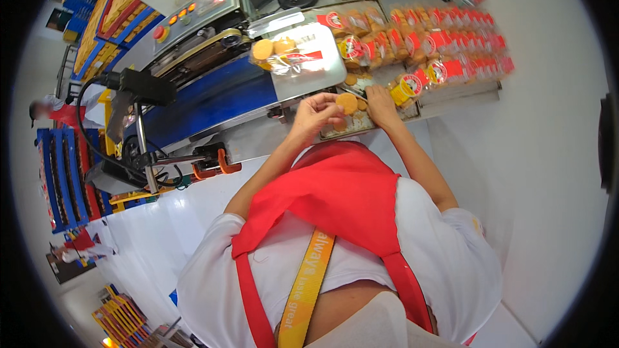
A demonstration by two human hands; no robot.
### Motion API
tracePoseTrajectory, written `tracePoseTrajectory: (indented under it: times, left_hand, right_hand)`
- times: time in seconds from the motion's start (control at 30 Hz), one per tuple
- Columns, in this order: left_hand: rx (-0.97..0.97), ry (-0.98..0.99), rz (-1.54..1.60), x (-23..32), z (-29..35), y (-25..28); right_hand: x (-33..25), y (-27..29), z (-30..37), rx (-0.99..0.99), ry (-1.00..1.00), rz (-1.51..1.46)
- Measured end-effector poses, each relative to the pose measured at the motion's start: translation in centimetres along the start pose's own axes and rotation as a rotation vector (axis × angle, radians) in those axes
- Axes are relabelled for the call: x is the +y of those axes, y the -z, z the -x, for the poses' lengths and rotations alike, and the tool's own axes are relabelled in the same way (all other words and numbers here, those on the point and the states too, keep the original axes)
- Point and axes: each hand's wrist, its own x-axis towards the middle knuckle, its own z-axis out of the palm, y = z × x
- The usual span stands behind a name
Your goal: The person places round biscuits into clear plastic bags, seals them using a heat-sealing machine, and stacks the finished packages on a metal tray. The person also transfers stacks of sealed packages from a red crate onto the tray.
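Note:
My left hand (316,116) pinches a round, golden biscuit (347,103) between thumb and fingers, above a shallow metal tray (361,131). Loose biscuits (351,80) and crumbs lie in that tray. My right hand (383,106) reaches over the tray, knuckles up and fingers drawn together; what they grip, if anything, is hidden. Just left of it is a thin dark stick-like thing (353,92). On a pale metal plate (329,58) farther back rests a clear pack of biscuits (274,51), its red and white label showing.
Rows of filled biscuit packs (445,42) stand at the right. A blue conveyor belt (219,96) runs off leftward beside a control panel (193,16) with lit buttons. A black device on a stand (145,90) rises at left. Stacked coloured crates (68,174) and people stand beyond.

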Motion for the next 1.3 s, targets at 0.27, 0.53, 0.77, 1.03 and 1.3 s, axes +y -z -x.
tracePoseTrajectory:
  times: [0.27,0.53,0.77,1.03,1.3]
  left_hand:
    - [0.026,0.057,0.035,-4.0,-0.3,2.1]
    - [0.096,0.017,0.063,-4.0,-0.2,2.6]
    - [0.115,0.004,0.022,-3.8,-1.2,1.3]
    - [0.093,-0.001,-0.193,-3.9,-1.6,1.0]
    - [0.106,0.025,-0.209,-3.8,-1.3,1.0]
  right_hand:
    - [0.3,0.9,-1.2,-0.077,-0.128,-0.163]
    - [1.1,9.3,1.3,-0.178,-0.508,-0.929]
    - [-4.3,12.5,3.0,-0.007,-0.254,-0.535]
    - [-3.9,9.0,5.6,0.003,-0.194,-0.263]
    - [-5.4,9.4,6.5,-0.042,-0.202,-0.319]
